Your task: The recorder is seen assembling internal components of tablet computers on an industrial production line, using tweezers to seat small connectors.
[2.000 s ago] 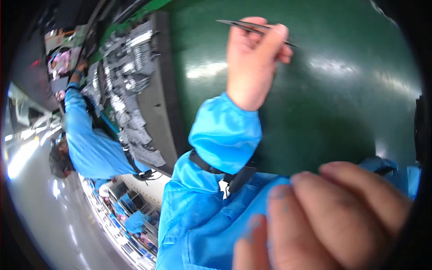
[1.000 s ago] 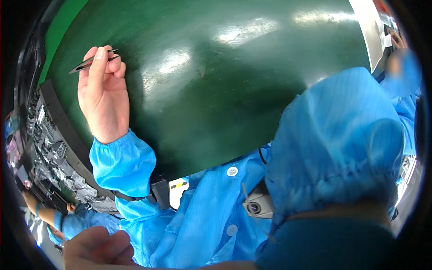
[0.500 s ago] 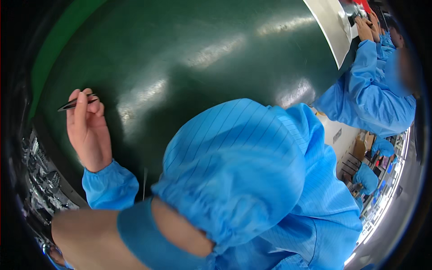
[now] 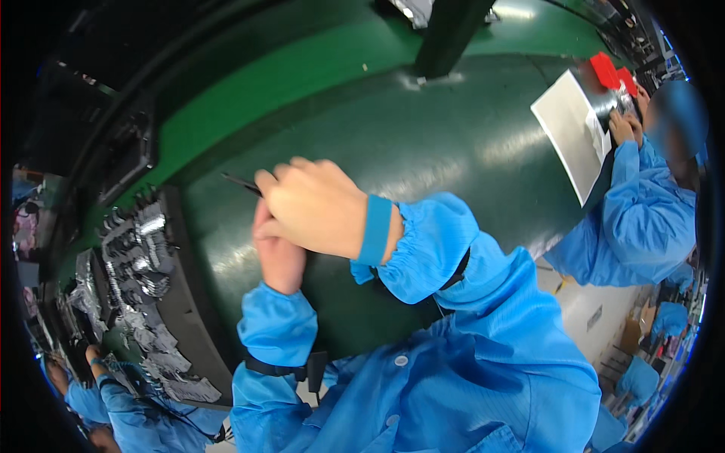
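Observation:
My left hand (image 4: pixel 281 264) is held palm up over the dark green table (image 4: pixel 453 151), largely covered by my right hand (image 4: pixel 310 204), which wears a teal band on the wrist. Black tweezers (image 4: pixel 242 183) stick out to the left where the fingers of both hands meet. A left finger reaches up to the tweezers, and the grip itself is hidden. My right fingers are curled downward over the left hand; what they hold underneath cannot be seen, and slight motion blur softens them.
At the left stands a dark tray (image 4: pixel 185 302) with several black and silvery parts. A white sheet (image 4: pixel 572 136) lies at the far right near red boxes (image 4: pixel 604 70) and a co-worker in blue (image 4: pixel 634 204). A dark post (image 4: pixel 445 41) rises at the table's far edge.
My right hand has swung from close below the camera to over the left hand, and the two now meet. The view has shifted, bringing the tray and table's far edge into sight.

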Motion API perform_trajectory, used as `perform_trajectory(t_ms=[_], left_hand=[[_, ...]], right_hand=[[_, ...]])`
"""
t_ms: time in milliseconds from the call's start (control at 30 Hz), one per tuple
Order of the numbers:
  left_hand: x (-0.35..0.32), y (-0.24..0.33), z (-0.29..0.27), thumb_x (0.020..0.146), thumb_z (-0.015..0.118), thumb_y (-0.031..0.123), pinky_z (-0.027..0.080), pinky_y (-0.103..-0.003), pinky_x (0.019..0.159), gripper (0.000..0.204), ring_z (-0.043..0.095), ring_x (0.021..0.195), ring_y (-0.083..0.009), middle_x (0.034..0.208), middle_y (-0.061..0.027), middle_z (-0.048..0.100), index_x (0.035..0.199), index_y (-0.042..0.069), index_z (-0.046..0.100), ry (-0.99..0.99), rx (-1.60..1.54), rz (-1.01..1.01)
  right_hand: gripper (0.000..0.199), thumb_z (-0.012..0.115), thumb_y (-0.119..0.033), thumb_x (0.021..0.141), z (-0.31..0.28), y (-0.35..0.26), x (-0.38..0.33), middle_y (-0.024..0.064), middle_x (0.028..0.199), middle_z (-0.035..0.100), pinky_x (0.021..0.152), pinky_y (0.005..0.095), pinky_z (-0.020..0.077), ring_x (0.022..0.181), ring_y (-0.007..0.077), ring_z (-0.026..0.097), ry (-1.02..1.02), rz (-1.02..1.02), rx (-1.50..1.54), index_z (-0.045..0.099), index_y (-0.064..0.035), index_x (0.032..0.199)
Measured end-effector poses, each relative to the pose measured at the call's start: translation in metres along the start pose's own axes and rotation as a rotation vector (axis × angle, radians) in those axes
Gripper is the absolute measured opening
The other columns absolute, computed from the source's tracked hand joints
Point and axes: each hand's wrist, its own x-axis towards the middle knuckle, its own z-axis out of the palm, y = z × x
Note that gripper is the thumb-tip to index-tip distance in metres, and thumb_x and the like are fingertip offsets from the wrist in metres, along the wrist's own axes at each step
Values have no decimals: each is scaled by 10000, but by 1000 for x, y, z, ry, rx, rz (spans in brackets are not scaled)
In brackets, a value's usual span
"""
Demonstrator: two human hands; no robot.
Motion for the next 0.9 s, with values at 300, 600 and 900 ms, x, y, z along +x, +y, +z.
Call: perform_trajectory(t_ms=[300, 600, 900], left_hand=[[-1, -1, 10, 930, 618, 14, 505, -240, 777, 197, 617, 888, -95, 967, -30, 658, 1121, -21, 589, -233, -63, -96], [31, 7, 15, 941, 624, 110, 505, -249, 643, 148, 604, 734, -104, 867, -38, 654, 1050, 13, 648, -342, 121, -321], [230, 2, 122, 939, 608, 149, 526, -264, 638, 224, 636, 736, -143, 901, -99, 682, 1053, -42, 635, -398, 116, -276]], right_hand=[[209, 587, -220, 924, -23, 22, -10, 167, 873, 677, 655, 470, 540, 800, 389, 667, -39, 43, 50, 593, -30, 1012], [205, 573, -201, 932, -76, 74, -141, 189, 872, 678, 711, 501, 529, 831, 411, 656, -93, 349, -76, 603, -43, 1059], [183, 615, -149, 897, -65, 84, -222, 163, 884, 642, 732, 446, 505, 821, 382, 621, 292, 426, -1, 620, -46, 1048]])
